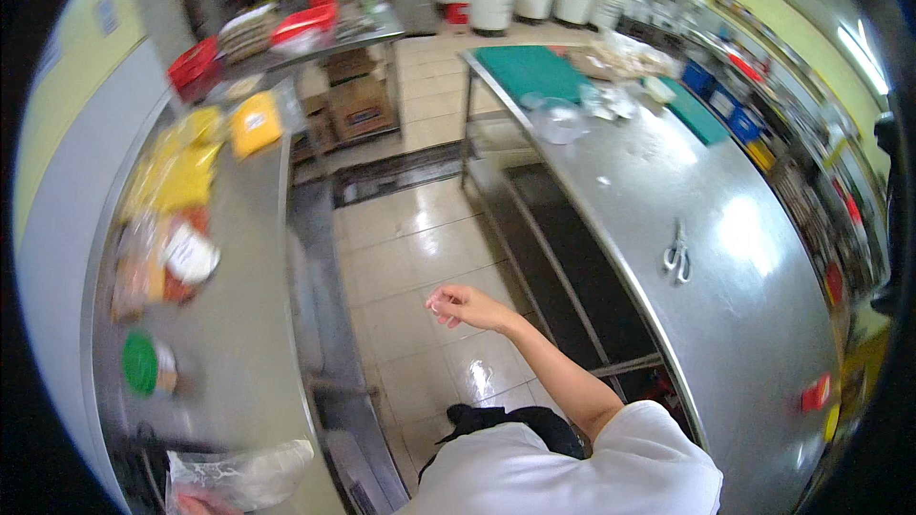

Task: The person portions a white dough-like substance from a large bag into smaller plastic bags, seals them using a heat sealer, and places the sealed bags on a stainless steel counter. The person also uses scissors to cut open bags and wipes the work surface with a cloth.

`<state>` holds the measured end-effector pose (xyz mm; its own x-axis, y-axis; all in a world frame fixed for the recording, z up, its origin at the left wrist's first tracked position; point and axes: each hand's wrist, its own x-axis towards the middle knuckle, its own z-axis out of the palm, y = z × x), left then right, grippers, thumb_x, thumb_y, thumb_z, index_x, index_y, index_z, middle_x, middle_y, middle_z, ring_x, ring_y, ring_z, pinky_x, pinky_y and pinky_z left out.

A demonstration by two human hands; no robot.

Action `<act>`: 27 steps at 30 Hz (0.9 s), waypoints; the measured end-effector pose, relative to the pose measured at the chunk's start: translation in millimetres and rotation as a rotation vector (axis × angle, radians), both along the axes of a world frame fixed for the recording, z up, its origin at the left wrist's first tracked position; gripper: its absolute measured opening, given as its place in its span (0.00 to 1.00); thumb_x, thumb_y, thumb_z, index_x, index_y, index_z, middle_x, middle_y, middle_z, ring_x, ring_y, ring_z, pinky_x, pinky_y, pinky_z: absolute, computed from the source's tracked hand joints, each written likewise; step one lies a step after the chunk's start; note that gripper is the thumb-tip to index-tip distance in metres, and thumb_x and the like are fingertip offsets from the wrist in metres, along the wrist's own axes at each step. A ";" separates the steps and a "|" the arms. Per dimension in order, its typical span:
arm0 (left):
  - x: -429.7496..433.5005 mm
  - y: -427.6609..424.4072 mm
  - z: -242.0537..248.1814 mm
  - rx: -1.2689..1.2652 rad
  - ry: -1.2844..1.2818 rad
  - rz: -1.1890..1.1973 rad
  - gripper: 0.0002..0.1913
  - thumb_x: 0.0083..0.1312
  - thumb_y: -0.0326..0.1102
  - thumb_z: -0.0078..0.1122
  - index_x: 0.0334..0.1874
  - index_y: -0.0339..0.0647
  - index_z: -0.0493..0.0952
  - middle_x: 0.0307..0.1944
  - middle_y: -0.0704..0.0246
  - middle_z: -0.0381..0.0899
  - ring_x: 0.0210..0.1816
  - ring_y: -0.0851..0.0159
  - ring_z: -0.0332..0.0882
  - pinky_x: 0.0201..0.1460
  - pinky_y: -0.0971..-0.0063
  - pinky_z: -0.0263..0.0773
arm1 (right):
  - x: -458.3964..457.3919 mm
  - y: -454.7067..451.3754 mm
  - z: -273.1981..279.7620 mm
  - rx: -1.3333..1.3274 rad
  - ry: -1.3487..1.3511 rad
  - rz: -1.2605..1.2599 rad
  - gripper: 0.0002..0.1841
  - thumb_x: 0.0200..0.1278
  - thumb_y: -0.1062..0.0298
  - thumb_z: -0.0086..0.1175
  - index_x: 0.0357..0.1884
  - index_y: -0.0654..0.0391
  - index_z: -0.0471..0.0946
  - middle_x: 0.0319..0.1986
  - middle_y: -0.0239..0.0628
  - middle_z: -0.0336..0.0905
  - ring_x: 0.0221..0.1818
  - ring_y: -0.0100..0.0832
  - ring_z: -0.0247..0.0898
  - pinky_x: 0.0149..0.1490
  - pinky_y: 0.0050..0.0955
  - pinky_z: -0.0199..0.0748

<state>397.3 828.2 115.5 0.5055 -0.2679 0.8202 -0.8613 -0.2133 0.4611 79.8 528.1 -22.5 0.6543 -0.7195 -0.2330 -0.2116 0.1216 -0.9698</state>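
Note:
At the bottom left, my left hand point(202, 506) is partly in view, its fingers on a clear plastic bag point(240, 476) with white contents, over the left steel table. My right hand point(461, 306) hangs over the tiled aisle between two tables, fingers loosely curled. A pale spot shows at its fingertips; whether it is a small object is unclear. A tub with a green lid point(140, 363) stands beyond the bag. Farther along lie a white labelled packet point(191, 254), yellow bags point(187, 172) and a bagged orange-yellow block point(255, 123).
Scissors point(677, 257) and a small red object point(816, 393) lie on the right steel table point(644, 207). Green cutting boards point(529, 71) and a clear plastic container point(560, 120) are at its far end. White buckets point(492, 0) line the back wall; cardboard boxes point(361, 107) sit under a far table.

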 end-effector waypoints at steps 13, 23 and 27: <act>36.1 -333.0 -55.6 0.079 0.573 -0.401 0.11 0.59 0.36 0.46 0.29 0.32 0.69 0.27 0.60 0.68 0.32 0.60 0.65 0.39 0.69 0.60 | -83.6 -166.9 -60.3 0.111 0.111 -0.391 0.13 0.57 0.60 0.46 0.39 0.57 0.71 0.31 0.31 0.70 0.33 0.23 0.68 0.37 0.23 0.70; 108.9 -585.0 -111.5 0.036 1.008 -0.881 0.21 0.61 0.43 0.45 0.49 0.31 0.64 0.47 0.64 0.64 0.48 0.67 0.61 0.55 0.75 0.53 | -318.4 -306.4 29.6 -0.212 0.165 -1.484 0.11 0.55 0.63 0.47 0.38 0.58 0.70 0.27 0.34 0.70 0.26 0.25 0.69 0.29 0.21 0.70; 8.0 -660.6 -54.3 -0.084 0.943 -0.918 0.22 0.61 0.42 0.46 0.52 0.32 0.63 0.51 0.65 0.61 0.50 0.67 0.60 0.56 0.75 0.53 | -398.1 -403.5 11.9 -0.232 0.439 -1.633 0.15 0.51 0.62 0.51 0.40 0.57 0.69 0.30 0.39 0.70 0.29 0.30 0.69 0.33 0.28 0.70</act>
<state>405.3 167.6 61.2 0.5513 -0.7836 0.2865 -0.0195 0.3313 0.9433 -318.3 124.6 -10.6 -0.8220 -0.5691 0.0176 -0.2559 0.3416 -0.9043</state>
